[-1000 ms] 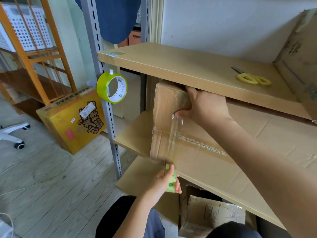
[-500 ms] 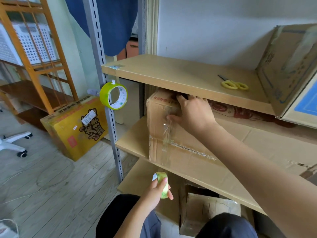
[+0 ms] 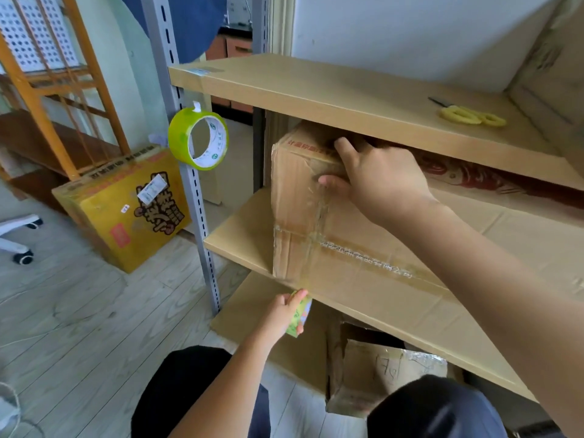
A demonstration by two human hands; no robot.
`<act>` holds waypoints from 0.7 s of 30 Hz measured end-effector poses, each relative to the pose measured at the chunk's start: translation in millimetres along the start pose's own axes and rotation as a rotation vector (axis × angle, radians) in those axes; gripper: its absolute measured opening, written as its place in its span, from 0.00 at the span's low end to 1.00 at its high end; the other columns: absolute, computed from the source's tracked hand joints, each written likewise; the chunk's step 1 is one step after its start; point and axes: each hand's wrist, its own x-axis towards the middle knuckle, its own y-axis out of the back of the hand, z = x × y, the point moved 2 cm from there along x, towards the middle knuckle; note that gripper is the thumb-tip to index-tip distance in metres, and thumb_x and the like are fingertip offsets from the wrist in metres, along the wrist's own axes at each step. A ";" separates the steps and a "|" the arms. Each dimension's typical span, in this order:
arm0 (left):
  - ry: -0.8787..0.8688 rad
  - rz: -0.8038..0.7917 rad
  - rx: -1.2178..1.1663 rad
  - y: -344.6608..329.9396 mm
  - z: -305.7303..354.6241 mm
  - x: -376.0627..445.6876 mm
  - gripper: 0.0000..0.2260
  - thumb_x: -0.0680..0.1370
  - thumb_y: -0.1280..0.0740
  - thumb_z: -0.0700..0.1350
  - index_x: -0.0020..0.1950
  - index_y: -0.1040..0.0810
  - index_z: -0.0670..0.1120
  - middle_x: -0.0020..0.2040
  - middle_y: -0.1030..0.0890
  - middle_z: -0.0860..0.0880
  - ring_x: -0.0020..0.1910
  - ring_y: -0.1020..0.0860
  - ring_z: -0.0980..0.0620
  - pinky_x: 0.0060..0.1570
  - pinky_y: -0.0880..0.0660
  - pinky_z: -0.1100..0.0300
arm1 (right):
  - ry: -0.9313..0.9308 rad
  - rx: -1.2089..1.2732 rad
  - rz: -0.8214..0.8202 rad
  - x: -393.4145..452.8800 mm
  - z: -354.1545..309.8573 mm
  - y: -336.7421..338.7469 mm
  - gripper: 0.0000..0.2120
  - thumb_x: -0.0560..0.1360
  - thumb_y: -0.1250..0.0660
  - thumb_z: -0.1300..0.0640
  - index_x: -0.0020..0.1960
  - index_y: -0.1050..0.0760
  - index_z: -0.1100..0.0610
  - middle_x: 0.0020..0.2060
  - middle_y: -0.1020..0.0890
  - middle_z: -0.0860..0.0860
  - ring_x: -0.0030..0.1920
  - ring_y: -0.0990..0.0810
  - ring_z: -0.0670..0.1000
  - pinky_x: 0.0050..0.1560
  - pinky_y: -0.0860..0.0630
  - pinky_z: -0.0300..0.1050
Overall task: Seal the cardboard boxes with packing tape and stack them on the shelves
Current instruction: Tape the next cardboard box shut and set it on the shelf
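The cardboard box (image 3: 316, 222) is plain brown with red print; the hanging tape roll (image 3: 198, 139) is lime green, the scissors (image 3: 471, 116) yellow, the floor box (image 3: 126, 207) yellow with brown lettering.

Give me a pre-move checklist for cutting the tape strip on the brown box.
1. Right hand presses on the brown cardboard box: ok.
2. Left hand grips the small green tape roll below the middle wooden shelf: ok.
3. Clear tape strip runs down the box's end face: ok.
4. Strip already cut from the roll: cannot tell.
5. Yellow-handled scissors in hand: not ok, they lie on the upper wooden shelf.
6. Box seated on the middle shelf: ok.
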 end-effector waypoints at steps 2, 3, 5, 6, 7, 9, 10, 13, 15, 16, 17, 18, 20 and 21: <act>-0.020 -0.048 -0.037 0.4 -1.0 1.2 0.16 0.78 0.33 0.54 0.55 0.26 0.42 0.37 0.19 0.48 0.25 0.21 0.56 0.28 0.24 0.65 | 0.008 -0.030 0.008 -3.9 -3.3 -0.2 0.30 0.80 0.49 0.35 0.69 0.37 0.57 0.53 0.21 0.58 0.43 0.23 0.60 0.32 0.40 0.46; -0.019 -0.086 -0.066 -0.1 -1.8 0.2 0.18 0.78 0.32 0.54 0.59 0.28 0.41 0.43 0.19 0.46 0.27 0.19 0.54 0.30 0.23 0.63 | 0.003 -0.039 0.015 -6.9 -5.7 0.8 0.30 0.80 0.49 0.35 0.70 0.37 0.58 0.55 0.22 0.58 0.48 0.22 0.61 0.35 0.39 0.47; 0.006 -0.095 -0.128 0.9 -3.1 -3.3 0.21 0.76 0.30 0.53 0.62 0.33 0.44 0.54 0.20 0.45 0.35 0.15 0.50 0.35 0.19 0.59 | -0.005 -0.059 0.016 -12.0 -10.3 4.8 0.31 0.80 0.48 0.35 0.71 0.39 0.58 0.59 0.23 0.59 0.55 0.22 0.62 0.39 0.37 0.49; 0.011 -0.073 -0.157 2.4 -4.5 -4.0 0.22 0.75 0.28 0.52 0.62 0.35 0.46 0.58 0.21 0.44 0.40 0.15 0.48 0.38 0.18 0.57 | -0.007 -0.063 0.008 -14.1 -11.8 6.7 0.31 0.80 0.49 0.35 0.72 0.39 0.59 0.61 0.24 0.59 0.58 0.23 0.62 0.41 0.34 0.50; 0.015 -0.044 -0.167 4.0 -5.2 -3.9 0.26 0.74 0.26 0.51 0.63 0.37 0.48 0.61 0.22 0.43 0.45 0.15 0.46 0.42 0.17 0.52 | -0.006 -0.060 0.002 -15.8 -12.5 8.4 0.32 0.80 0.49 0.35 0.72 0.40 0.59 0.63 0.25 0.60 0.60 0.23 0.62 0.44 0.30 0.50; 0.039 -0.036 -0.162 6.9 -3.8 -4.1 0.36 0.72 0.24 0.51 0.71 0.43 0.51 0.63 0.22 0.45 0.56 0.18 0.44 0.53 0.19 0.45 | -0.002 -0.048 0.001 -19.2 -12.8 10.5 0.32 0.80 0.49 0.35 0.73 0.41 0.58 0.65 0.26 0.60 0.63 0.25 0.61 0.47 0.28 0.51; 0.048 -0.063 -0.203 6.5 -3.7 -4.9 0.40 0.71 0.23 0.51 0.75 0.43 0.50 0.63 0.21 0.46 0.57 0.18 0.45 0.54 0.21 0.46 | 0.000 -0.041 0.003 -20.9 -13.1 11.6 0.32 0.80 0.49 0.36 0.73 0.40 0.58 0.66 0.26 0.59 0.64 0.25 0.61 0.45 0.28 0.50; 0.044 -0.128 -0.301 5.0 -3.7 -13.2 0.35 0.66 0.21 0.50 0.70 0.30 0.46 0.58 0.16 0.48 0.52 0.15 0.51 0.49 0.23 0.52 | 0.003 -0.018 -0.008 -25.3 -16.0 14.3 0.32 0.80 0.48 0.36 0.73 0.40 0.58 0.66 0.26 0.59 0.65 0.26 0.59 0.41 0.35 0.47; 0.052 -0.128 -0.301 6.6 -4.2 -20.1 0.31 0.65 0.21 0.49 0.65 0.26 0.44 0.58 0.16 0.48 0.51 0.15 0.51 0.52 0.23 0.51 | 0.001 -0.013 -0.026 -29.0 -16.6 16.9 0.31 0.81 0.48 0.36 0.73 0.39 0.58 0.65 0.26 0.58 0.64 0.25 0.59 0.40 0.36 0.46; 0.062 -0.127 -0.288 7.9 -4.0 -24.2 0.30 0.64 0.21 0.49 0.64 0.25 0.44 0.58 0.16 0.48 0.52 0.15 0.51 0.56 0.23 0.49 | 0.003 -0.015 -0.024 -30.6 -15.2 19.2 0.31 0.81 0.48 0.36 0.73 0.39 0.58 0.63 0.25 0.58 0.62 0.24 0.59 0.38 0.36 0.46; 0.075 -0.130 -0.269 9.9 -3.4 -29.3 0.29 0.64 0.21 0.49 0.62 0.25 0.45 0.59 0.17 0.48 0.53 0.16 0.50 0.59 0.23 0.47 | 0.006 -0.020 -0.017 -32.2 -12.7 22.9 0.31 0.81 0.48 0.36 0.73 0.39 0.58 0.61 0.24 0.57 0.59 0.23 0.59 0.37 0.36 0.46; 0.087 -0.131 -0.247 12.8 -2.4 -35.7 0.29 0.64 0.20 0.49 0.61 0.25 0.45 0.59 0.17 0.48 0.55 0.17 0.50 0.60 0.24 0.46 | 0.012 -0.029 -0.008 -33.6 -10.1 27.5 0.31 0.81 0.49 0.36 0.73 0.38 0.58 0.59 0.23 0.57 0.57 0.21 0.59 0.36 0.37 0.46; 0.098 -0.106 -0.210 20.3 -2.0 -52.7 0.29 0.63 0.20 0.51 0.59 0.26 0.45 0.58 0.18 0.48 0.57 0.20 0.49 0.56 0.24 0.50 | 0.036 -0.051 0.012 -34.2 -5.4 37.7 0.31 0.81 0.50 0.36 0.72 0.38 0.57 0.55 0.21 0.55 0.51 0.20 0.58 0.32 0.39 0.46; 0.095 -0.087 -0.209 23.8 -2.5 -62.7 0.29 0.63 0.20 0.51 0.59 0.26 0.45 0.58 0.19 0.48 0.57 0.20 0.49 0.53 0.25 0.53 | 0.048 -0.054 0.016 -34.3 -3.4 43.1 0.31 0.80 0.51 0.35 0.72 0.37 0.57 0.53 0.21 0.54 0.48 0.19 0.58 0.30 0.42 0.45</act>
